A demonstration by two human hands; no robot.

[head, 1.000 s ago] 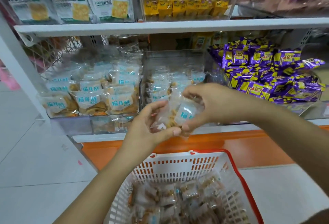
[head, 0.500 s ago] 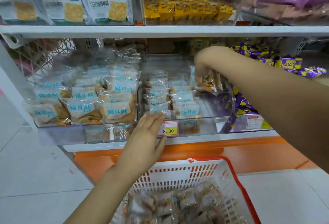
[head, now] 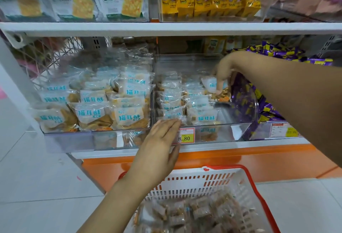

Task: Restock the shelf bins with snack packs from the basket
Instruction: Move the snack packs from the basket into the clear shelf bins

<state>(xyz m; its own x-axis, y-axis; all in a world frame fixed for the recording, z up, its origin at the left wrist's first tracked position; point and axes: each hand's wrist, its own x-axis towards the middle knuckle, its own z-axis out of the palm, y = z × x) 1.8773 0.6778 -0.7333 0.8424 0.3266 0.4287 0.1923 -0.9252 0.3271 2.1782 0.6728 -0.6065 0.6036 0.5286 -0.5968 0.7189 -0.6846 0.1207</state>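
My right hand (head: 224, 70) reaches into the middle clear bin (head: 238, 131) and pinches a clear snack pack (head: 211, 84) with a blue label, held at the bin's back right over the packs lying there. My left hand (head: 161, 144) is flat with straight fingers, its tips at the bin's front lip beside the yellow price tag (head: 186, 136). The white basket (head: 194, 181) with a red rim stands on the floor below, holding several clear snack packs (head: 196, 212).
A fuller bin of the same blue-labelled packs (head: 92, 114) stands to the left. Purple-wrapped snacks (head: 268, 110) fill the bin to the right. The upper shelf (head: 166, 27) carries cracker bags and yellow packs. An orange shelf base runs behind the basket.
My right hand carried the pack from in front of my chest up into the middle bin and lowered it toward the back right. My left hand let go and moved to the bin's front lip.
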